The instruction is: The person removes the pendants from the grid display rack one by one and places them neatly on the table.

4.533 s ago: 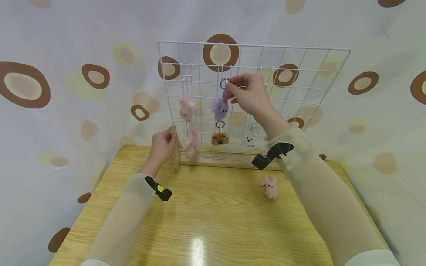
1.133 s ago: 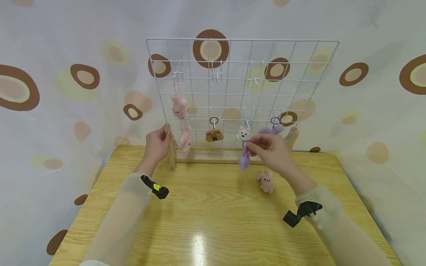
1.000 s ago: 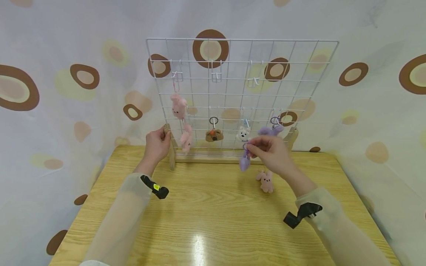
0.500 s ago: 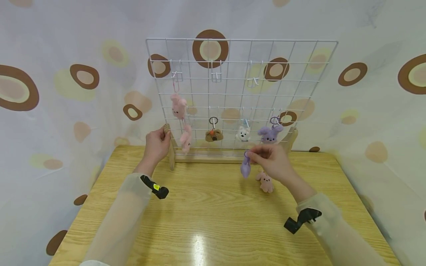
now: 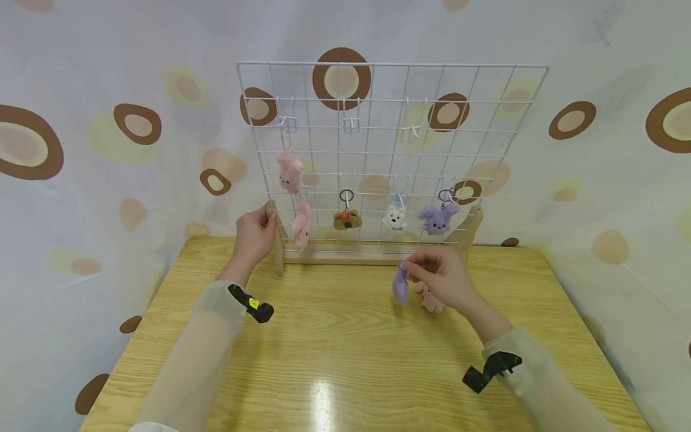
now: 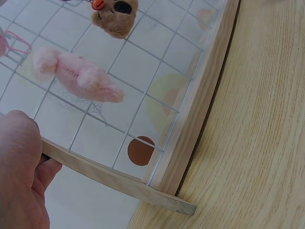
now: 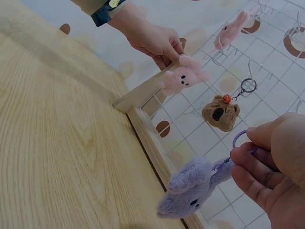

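My right hand pinches the purple ring of a plush bunny keychain, which dangles just above the table in front of the rack. At the rack's left end, my left hand grips the top of the wooden side post. On the white wire grid rack hang two pink bunny keychains, a brown bear-head keychain, a white dog keychain and another purple bunny keychain. One pink bunny keychain lies on the table, partly hidden behind my right hand.
Two upper hooks, the middle one and the right one, hold nothing. The wooden table stretches in front of the rack. Behind it hangs a patterned curtain with brown rings.
My right hand took the purple bunny keychain off the upper middle hook, then carried it right and down to near the table. My left hand stays on the post.
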The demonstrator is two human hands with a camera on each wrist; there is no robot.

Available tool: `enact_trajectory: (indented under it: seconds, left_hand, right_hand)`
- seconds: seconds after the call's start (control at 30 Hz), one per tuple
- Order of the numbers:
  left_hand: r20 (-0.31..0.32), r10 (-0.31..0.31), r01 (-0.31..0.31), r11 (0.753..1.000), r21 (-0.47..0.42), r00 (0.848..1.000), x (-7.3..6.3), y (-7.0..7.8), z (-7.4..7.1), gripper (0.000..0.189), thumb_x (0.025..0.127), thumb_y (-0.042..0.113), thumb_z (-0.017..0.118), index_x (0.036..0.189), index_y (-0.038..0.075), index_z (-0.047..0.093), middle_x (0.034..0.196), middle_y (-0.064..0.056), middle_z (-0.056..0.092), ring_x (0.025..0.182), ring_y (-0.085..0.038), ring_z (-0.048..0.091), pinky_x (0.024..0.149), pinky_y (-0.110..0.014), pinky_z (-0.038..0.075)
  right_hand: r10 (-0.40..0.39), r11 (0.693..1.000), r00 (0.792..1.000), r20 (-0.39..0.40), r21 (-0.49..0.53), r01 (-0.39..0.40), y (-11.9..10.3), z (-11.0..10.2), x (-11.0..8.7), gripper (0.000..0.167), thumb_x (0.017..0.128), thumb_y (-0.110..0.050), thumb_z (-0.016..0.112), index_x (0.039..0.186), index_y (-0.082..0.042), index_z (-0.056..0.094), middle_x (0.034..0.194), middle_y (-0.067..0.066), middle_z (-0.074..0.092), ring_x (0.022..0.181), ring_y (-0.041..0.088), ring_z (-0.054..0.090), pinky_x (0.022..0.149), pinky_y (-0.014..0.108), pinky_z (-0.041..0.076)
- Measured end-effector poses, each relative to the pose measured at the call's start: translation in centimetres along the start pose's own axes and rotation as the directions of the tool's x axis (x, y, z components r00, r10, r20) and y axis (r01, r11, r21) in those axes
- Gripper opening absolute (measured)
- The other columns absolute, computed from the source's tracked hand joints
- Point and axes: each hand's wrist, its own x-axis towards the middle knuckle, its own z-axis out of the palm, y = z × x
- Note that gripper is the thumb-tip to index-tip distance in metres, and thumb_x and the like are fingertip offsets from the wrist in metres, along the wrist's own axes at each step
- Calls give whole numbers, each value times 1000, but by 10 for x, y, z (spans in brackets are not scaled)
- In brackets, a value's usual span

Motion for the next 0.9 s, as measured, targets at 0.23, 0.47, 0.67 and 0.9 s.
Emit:
enact_trajectory:
  seconds: [0.23,0.47,0.67,0.9]
  left_hand:
    - [-1,9,-9,1000,7,1000,0,1,0,25,110,13,56,113,-5,74,69,-10,65,51,-17,47,49,-29,38]
    - [-11,22,-22,1000,14,1000,0,0,0,25,108,9,57,114,-9,74,76,-17,72,51,-13,49,49,-26,39]
    - [1,10,-10,1000,3,1000,0,0,0,28,109,10,56,122,-8,73,83,-21,74,52,-14,51,49,-25,40]
    - [12,-2,2,1000,-11,1000,0,1,-1,30,110,12,55,121,-9,72,78,-19,72,51,-18,50,48,-26,39]
  right_hand:
    - [94,996,996,0,2,-94,5,2,-10,15,101,-10,74,104,4,77,91,16,76,76,21,73,67,31,60]
    - [103,995,994,22,-7,-102,11,0,-21,16,101,-11,75,103,5,77,93,20,75,79,25,74,68,34,61]
    - [134,990,990,36,30,-135,15,-1,-27,16,101,-9,73,104,7,76,92,22,74,75,22,73,61,28,58]
    - [154,988,987,42,7,-155,25,11,-23,16,100,-9,75,101,7,77,88,20,75,74,30,72,56,28,55]
